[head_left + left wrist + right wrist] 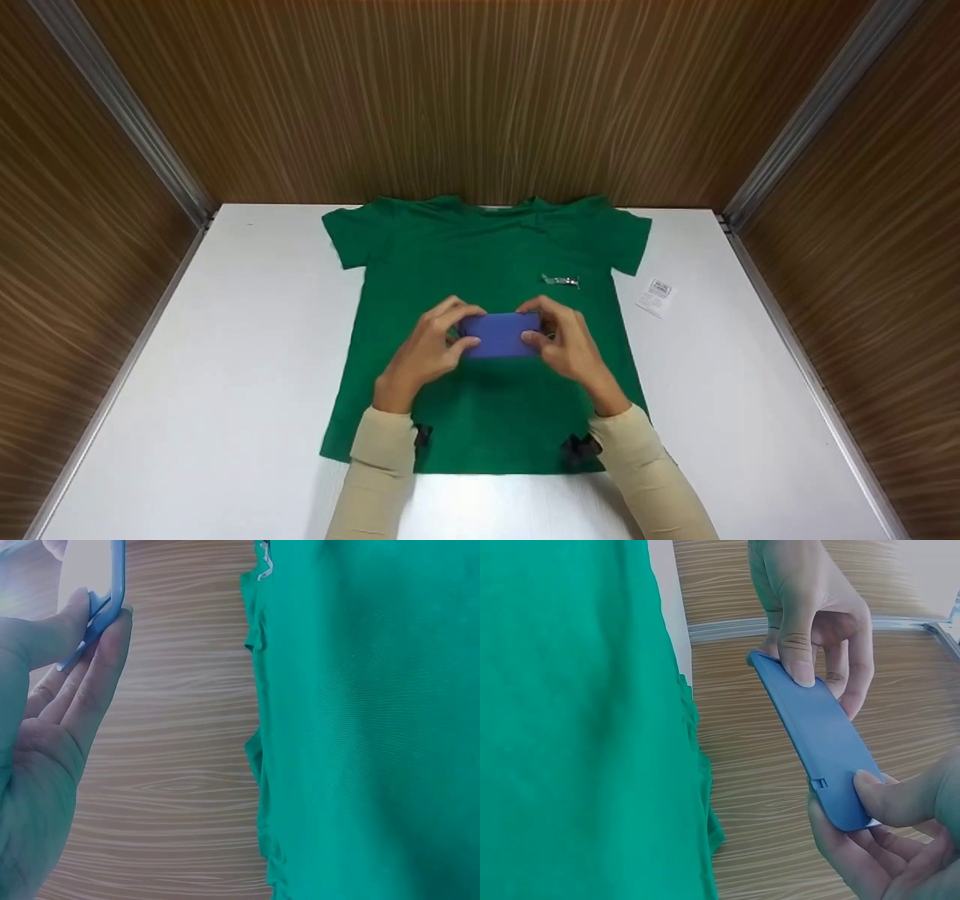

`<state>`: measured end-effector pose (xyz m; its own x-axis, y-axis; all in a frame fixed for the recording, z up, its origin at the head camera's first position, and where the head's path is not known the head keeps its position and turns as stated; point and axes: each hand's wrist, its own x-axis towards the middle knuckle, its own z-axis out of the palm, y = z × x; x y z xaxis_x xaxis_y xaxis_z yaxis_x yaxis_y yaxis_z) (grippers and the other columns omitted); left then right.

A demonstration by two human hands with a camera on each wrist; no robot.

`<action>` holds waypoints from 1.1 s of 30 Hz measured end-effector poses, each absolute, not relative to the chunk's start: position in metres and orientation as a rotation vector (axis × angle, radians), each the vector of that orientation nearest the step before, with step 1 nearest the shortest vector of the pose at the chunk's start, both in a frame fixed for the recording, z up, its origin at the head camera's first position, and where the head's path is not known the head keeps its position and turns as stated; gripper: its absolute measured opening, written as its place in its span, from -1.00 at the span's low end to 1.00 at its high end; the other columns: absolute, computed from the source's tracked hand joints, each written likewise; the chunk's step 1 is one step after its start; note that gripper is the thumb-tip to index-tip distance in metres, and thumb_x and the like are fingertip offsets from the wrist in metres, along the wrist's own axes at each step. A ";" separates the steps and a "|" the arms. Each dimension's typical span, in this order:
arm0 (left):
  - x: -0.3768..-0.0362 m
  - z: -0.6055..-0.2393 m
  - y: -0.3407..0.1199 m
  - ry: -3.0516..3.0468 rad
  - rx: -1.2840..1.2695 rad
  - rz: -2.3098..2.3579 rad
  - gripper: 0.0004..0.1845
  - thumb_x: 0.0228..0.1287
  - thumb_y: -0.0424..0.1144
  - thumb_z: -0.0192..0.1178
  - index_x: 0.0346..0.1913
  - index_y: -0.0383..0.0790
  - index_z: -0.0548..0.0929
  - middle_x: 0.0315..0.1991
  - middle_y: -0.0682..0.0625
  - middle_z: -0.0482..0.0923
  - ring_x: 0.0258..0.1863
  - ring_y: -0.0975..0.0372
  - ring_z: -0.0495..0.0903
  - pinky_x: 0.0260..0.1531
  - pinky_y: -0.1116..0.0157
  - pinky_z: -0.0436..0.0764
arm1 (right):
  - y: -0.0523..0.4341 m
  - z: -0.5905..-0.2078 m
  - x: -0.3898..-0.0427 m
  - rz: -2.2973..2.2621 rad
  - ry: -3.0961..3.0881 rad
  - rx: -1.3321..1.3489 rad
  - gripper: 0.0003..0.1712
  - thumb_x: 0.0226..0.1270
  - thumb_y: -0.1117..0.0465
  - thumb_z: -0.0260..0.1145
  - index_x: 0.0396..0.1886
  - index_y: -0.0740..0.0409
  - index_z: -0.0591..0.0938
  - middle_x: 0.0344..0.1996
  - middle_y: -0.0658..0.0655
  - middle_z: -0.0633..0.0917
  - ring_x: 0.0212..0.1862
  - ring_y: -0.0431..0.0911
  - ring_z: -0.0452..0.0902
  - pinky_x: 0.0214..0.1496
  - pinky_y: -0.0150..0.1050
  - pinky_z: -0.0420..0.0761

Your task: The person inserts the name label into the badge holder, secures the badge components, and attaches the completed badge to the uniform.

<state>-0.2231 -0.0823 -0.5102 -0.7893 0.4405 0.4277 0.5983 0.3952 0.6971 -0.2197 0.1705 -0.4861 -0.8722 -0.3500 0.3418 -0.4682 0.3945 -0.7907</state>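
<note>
A green T-shirt (487,300) lies flat on the white table (225,360), collar toward the far wall. Above its middle, both hands hold a flat blue rectangular object (501,334) between them. My left hand (431,346) pinches its left end with thumb and fingers; my right hand (566,341) pinches its right end. In the right wrist view the blue object (817,739) looks thin and slightly curved, with the other hand's fingers (802,652) on its far end. The left wrist view shows only its blue edge (112,592) against my fingers (94,682), beside the shirt (367,720).
A small silver tag or clip (561,280) lies on the shirt's chest. A white paper label (655,297) rests on the table right of the shirt. Wood-grain walls (480,97) enclose the table on three sides, with metal corner strips (127,120).
</note>
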 end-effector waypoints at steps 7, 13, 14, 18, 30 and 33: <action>-0.223 -0.511 -0.085 -2.488 -0.909 -1.365 -0.66 0.40 -0.29 0.33 0.20 -0.18 0.68 -0.04 -0.10 0.59 -0.10 0.16 0.61 -0.11 0.15 0.76 | 0.172 -0.485 -0.219 1.525 -2.552 0.750 -0.70 0.40 0.49 0.29 0.06 0.20 0.69 -0.19 0.28 0.76 -0.32 -0.04 0.59 -0.25 -0.30 0.57; -0.223 -0.508 -0.085 -2.495 -0.902 -1.362 -0.65 0.39 -0.30 0.33 0.20 -0.17 0.68 -0.04 -0.10 0.60 -0.12 0.16 0.58 -0.13 0.15 0.74 | 0.176 -0.482 -0.220 1.591 -2.611 0.748 -0.61 0.43 0.53 0.20 0.16 0.20 0.67 0.04 0.34 0.75 -0.15 0.07 0.73 -0.10 -0.18 0.71; -0.223 -0.508 -0.085 -2.497 -0.900 -1.360 -0.65 0.39 -0.30 0.33 0.20 -0.17 0.68 -0.04 -0.10 0.60 -0.13 0.17 0.58 -0.13 0.15 0.74 | 0.177 -0.481 -0.220 1.601 -2.618 0.747 -0.60 0.44 0.53 0.20 0.17 0.20 0.67 0.05 0.35 0.74 -0.14 0.09 0.73 -0.09 -0.15 0.72; -0.224 -0.508 -0.085 -2.501 -0.900 -1.346 -0.66 0.41 -0.30 0.32 0.21 -0.18 0.68 -0.04 -0.11 0.60 -0.14 0.16 0.57 -0.13 0.14 0.73 | 0.180 -0.479 -0.223 1.621 -2.642 0.741 -0.60 0.45 0.51 0.22 0.20 0.20 0.67 0.06 0.35 0.74 -0.12 0.12 0.74 -0.06 -0.06 0.74; -0.223 -0.507 -0.083 -2.506 -0.903 -1.341 -0.67 0.42 -0.30 0.31 0.21 -0.18 0.68 -0.05 -0.11 0.60 -0.15 0.17 0.58 -0.14 0.16 0.74 | 0.184 -0.478 -0.223 1.600 -2.666 0.741 -0.58 0.45 0.49 0.22 0.23 0.18 0.67 0.11 0.36 0.71 -0.05 0.17 0.73 0.03 0.17 0.74; -0.222 -0.507 -0.083 -2.503 -0.904 -1.340 -0.66 0.42 -0.30 0.31 0.21 -0.18 0.68 -0.05 -0.11 0.60 -0.15 0.17 0.58 -0.15 0.17 0.74 | 0.184 -0.479 -0.223 1.608 -2.670 0.732 -0.58 0.45 0.50 0.22 0.23 0.18 0.67 0.12 0.36 0.71 -0.05 0.18 0.73 0.03 0.17 0.74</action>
